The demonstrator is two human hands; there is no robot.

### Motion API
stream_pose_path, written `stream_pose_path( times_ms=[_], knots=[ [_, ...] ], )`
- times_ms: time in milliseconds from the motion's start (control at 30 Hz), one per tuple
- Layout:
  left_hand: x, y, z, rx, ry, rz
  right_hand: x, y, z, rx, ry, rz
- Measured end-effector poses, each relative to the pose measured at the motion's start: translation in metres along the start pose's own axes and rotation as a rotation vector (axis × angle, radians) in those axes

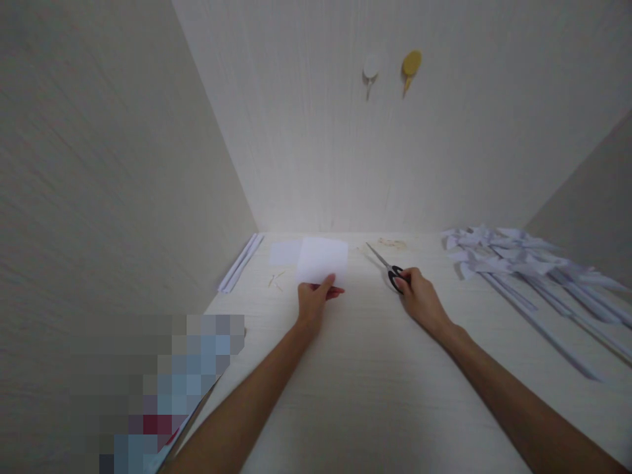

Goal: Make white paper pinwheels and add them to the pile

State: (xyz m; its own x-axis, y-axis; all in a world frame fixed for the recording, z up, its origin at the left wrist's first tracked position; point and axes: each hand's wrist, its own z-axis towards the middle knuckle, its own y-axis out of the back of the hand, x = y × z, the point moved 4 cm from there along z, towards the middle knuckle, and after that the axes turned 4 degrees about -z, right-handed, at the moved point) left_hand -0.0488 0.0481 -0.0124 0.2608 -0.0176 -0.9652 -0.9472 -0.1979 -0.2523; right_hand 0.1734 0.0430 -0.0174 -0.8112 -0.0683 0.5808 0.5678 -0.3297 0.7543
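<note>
My left hand (316, 299) pinches the near edge of a white sheet of paper (323, 258), thumb on top and fingers beneath. Behind that sheet, a second piece of paper (284, 253) lies flat on the pale table (355, 368), partly covered by the first. To the right, my right hand (417, 293) is closed on the black handles of a pair of scissors (390, 268). The blades point away and to the left, toward the back wall, and look closed. Scissors and paper are apart.
Several white paper pinwheel-like pieces with rolled paper sticks (523, 270) lie at the right. Rolled paper tubes (241, 263) rest along the left wall. Two hooks, one white (370, 68) and one yellow (411, 64), are on the back wall. A pixelated area covers the lower left.
</note>
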Motion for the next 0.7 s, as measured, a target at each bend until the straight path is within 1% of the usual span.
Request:
stream_pose_path(
  times_ms=[100,167,267,400,533,700],
  knots=[
    [0.0,-0.007,0.001,0.019,-0.01,0.059,0.006,0.003,-0.005,-0.028,-0.028,0.311],
    [0.001,-0.014,0.001,0.034,-0.005,0.098,0.013,0.004,-0.013,0.011,-0.047,0.436],
    [0.002,-0.021,0.001,0.032,0.009,0.053,0.023,0.005,-0.031,0.129,-0.079,0.492],
    [0.005,-0.024,0.002,0.064,0.028,-0.082,0.024,0.006,-0.046,0.193,-0.106,0.507],
    [0.007,-0.022,0.006,0.047,0.07,-0.133,0.022,0.005,-0.042,0.234,-0.141,0.602],
    [0.007,-0.02,0.011,0.056,0.064,-0.17,0.028,-0.001,-0.038,0.424,-0.06,0.681]
  ],
)
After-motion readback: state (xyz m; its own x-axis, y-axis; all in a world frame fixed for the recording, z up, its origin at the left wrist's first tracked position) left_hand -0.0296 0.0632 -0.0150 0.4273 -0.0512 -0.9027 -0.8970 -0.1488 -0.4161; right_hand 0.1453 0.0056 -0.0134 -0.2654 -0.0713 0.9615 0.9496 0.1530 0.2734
